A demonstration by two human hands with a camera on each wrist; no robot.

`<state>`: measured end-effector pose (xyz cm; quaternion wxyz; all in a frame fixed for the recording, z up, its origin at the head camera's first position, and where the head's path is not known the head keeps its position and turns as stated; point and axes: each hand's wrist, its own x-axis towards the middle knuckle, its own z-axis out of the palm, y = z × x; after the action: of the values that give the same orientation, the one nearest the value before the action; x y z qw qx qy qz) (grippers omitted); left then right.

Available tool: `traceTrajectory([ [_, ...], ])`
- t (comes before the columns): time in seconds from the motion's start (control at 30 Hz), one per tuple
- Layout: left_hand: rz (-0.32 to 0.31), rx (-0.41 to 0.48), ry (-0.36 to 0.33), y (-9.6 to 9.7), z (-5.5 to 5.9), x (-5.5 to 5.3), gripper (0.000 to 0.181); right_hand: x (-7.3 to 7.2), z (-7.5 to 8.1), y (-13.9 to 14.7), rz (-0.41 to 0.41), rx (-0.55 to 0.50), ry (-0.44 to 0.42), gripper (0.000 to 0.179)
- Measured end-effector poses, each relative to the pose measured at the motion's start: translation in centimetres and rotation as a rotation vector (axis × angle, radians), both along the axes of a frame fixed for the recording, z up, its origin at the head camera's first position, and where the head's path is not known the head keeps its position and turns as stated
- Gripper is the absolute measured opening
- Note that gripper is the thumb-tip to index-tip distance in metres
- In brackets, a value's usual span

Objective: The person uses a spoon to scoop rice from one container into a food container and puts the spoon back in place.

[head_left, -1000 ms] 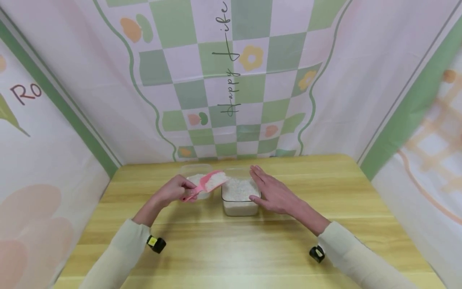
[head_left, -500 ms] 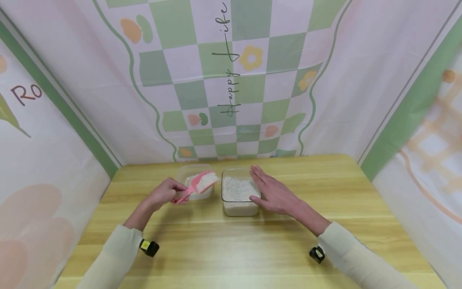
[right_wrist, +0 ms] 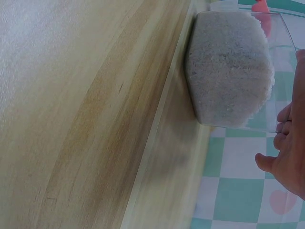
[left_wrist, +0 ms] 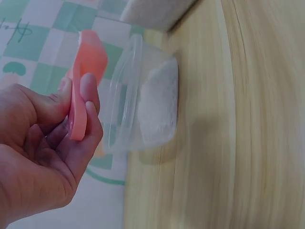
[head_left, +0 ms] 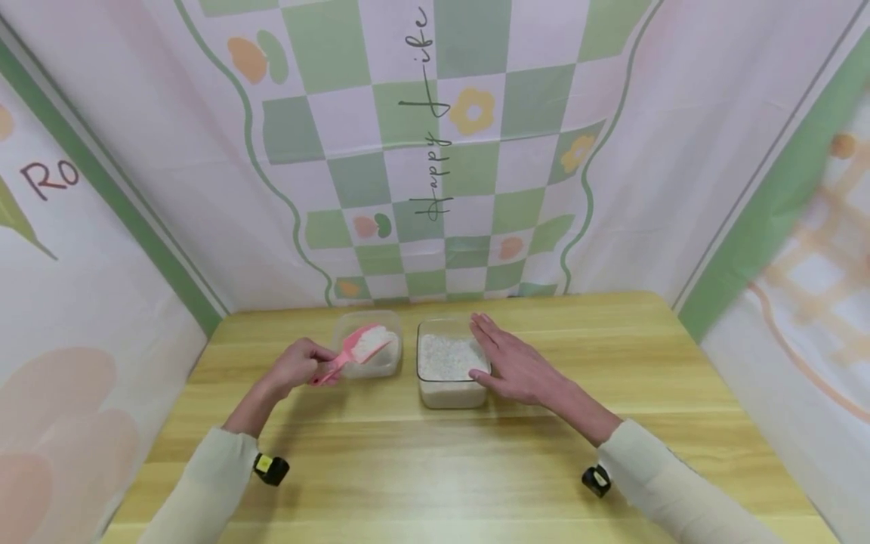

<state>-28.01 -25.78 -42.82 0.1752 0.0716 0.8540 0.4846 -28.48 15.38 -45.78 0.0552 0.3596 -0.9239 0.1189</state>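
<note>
A pink scoop [head_left: 344,355] heaped with white rice [head_left: 372,341] is in my left hand [head_left: 295,368]. Its handle is pinched between thumb and fingers, as the left wrist view shows at the handle [left_wrist: 78,117]. The scoop's head is over a clear plastic container [head_left: 375,371], which has a lower mound of rice [left_wrist: 157,105] inside. To its right stands a glass container [head_left: 451,393] filled well up with rice. My right hand [head_left: 519,364] lies with straight fingers along this container's right rim, thumb at the front corner.
Both containers stand near the back of a wooden table [head_left: 435,468]. Behind it hangs a checked green and white cloth [head_left: 469,166], with more printed cloth on both sides. A small black camera [head_left: 272,469] sits at the left wrist, another [head_left: 596,480] at the right.
My left hand has moved left with the loaded scoop, from the glass container's edge to above the plastic container. The right hand and both containers have stayed in place.
</note>
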Motion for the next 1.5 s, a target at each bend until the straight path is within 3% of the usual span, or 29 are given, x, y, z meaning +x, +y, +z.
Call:
traceTrajectory([
  [0.13,0.048,-0.057,0.017,-0.7,0.0,0.0,0.027,0.0,0.0,0.0,0.0,-0.005,0.006,0.082],
  [0.43,0.086,-0.105,0.057,-1.8,0.2,0.2,0.024,0.2,0.1,0.0,-0.007,-0.006,-0.006,0.082],
  [0.77,0.148,-0.33,0.183,-2.0,0.8,0.0,0.02,0.3,0.1,0.0,-0.007,-0.009,0.002,0.082],
  [1.03,0.152,-0.454,0.221,-2.0,0.9,0.0,0.018,0.3,0.2,-0.1,-0.003,-0.01,0.008,0.082],
  [1.5,0.137,-0.527,0.254,-1.7,1.5,-0.1,0.016,0.3,0.4,-0.1,-0.003,-0.011,0.003,0.082],
])
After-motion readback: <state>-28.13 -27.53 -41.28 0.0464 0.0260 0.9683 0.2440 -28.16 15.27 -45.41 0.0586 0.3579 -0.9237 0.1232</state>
